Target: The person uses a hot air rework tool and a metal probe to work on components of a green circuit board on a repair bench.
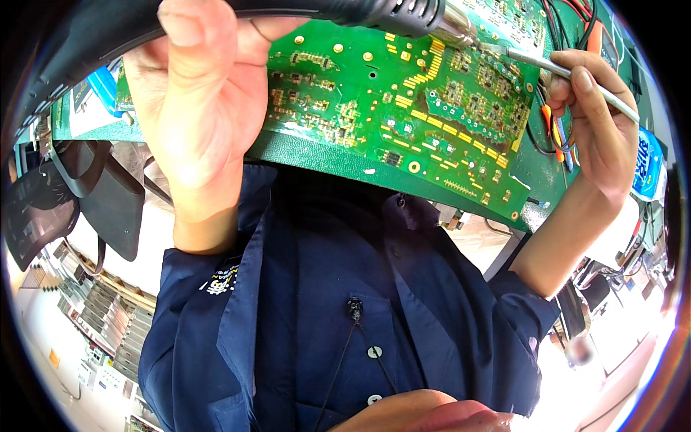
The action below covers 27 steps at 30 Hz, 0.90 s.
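Note:
My left hand (198, 115) is wrapped round the black handle of a hot air gun (295, 9), crossing the top of the view. Its metal nozzle (455, 27) points down at the upper part of a large green circuit board (392, 108). Between the thumb and fingers of my right hand (594, 108) is a slim grey metal tool (536, 61), held like a pen. The tool's narrow tip meets the board close to the nozzle; I cannot tell exactly what it touches. Small components and gold pads cover the board, and a brownish area surrounds the denser parts.
The board lies on a green work surface (317, 147), reaching over its near edge. Coloured test leads (554, 133) and an orange-edged device (601, 39) are at the right. Beyond my right wrist sits a blue packet (649, 165). A black bag-like thing (101, 194) hangs at the left.

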Each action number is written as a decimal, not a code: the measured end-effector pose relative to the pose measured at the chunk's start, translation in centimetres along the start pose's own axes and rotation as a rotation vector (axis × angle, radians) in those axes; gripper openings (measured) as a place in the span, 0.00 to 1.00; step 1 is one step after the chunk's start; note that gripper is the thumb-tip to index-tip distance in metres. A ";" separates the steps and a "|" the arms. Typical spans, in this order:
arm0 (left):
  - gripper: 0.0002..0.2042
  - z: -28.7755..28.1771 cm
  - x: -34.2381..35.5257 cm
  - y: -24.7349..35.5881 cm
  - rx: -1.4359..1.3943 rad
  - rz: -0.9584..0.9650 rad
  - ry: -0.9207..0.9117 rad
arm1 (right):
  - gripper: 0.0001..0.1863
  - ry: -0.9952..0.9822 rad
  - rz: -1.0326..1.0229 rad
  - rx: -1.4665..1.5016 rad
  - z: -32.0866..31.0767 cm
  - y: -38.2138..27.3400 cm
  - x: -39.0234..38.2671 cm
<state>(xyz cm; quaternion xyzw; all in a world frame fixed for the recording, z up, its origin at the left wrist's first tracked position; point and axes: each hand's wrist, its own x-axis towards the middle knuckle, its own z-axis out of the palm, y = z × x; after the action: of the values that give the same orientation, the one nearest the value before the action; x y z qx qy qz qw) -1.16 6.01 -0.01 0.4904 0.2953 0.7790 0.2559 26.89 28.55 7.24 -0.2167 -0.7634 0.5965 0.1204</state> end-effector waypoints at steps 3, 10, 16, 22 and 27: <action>0.35 0.0 -0.2 0.0 -0.046 -0.020 0.042 | 0.16 0.038 0.029 0.011 -0.8 0.0 0.0; 0.35 -0.2 -0.5 -0.5 -0.188 -0.064 0.111 | 0.11 0.054 0.110 0.058 -0.7 0.3 0.2; 0.34 3.1 -0.2 -3.1 -0.643 0.158 0.172 | 0.08 0.109 0.127 0.078 -1.5 0.7 0.3; 0.33 -0.6 0.3 -1.4 -0.080 0.092 -0.069 | 0.10 0.126 0.151 0.077 -2.1 1.0 0.1; 0.33 0.3 0.1 -0.4 -0.039 0.006 0.040 | 0.10 0.147 0.170 0.101 -1.9 1.2 0.4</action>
<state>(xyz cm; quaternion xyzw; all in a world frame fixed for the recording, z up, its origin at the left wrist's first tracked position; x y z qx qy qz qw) -0.83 6.42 -0.15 0.4706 0.2838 0.7951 0.2567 27.58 30.64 6.59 -0.3174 -0.7005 0.6247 0.1357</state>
